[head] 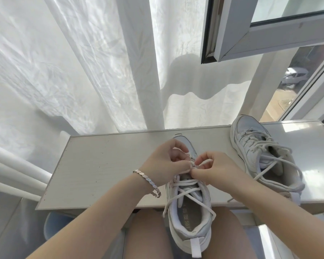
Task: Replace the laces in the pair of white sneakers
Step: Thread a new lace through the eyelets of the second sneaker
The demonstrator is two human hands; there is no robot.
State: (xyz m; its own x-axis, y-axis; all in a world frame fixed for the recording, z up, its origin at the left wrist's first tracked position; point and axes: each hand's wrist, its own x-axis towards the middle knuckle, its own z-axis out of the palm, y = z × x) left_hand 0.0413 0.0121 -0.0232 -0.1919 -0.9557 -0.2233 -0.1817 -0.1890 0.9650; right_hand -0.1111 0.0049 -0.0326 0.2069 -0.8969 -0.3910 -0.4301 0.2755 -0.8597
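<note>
A white sneaker lies toe-away on the front edge of a pale table, its heel hanging over my lap. Its white lace crosses loosely over the tongue, with ends trailing down both sides. My left hand, wearing a metal bracelet, and my right hand meet over the lower eyelets near the toe, each pinching a piece of the lace. A second white sneaker stands at the right of the table, toe away, with loose laces spilling across its opening.
White curtains hang behind the table. An open window frame juts in at the top right, with a street and car visible below. White pipes run along the left. A blue object sits under the table's left front.
</note>
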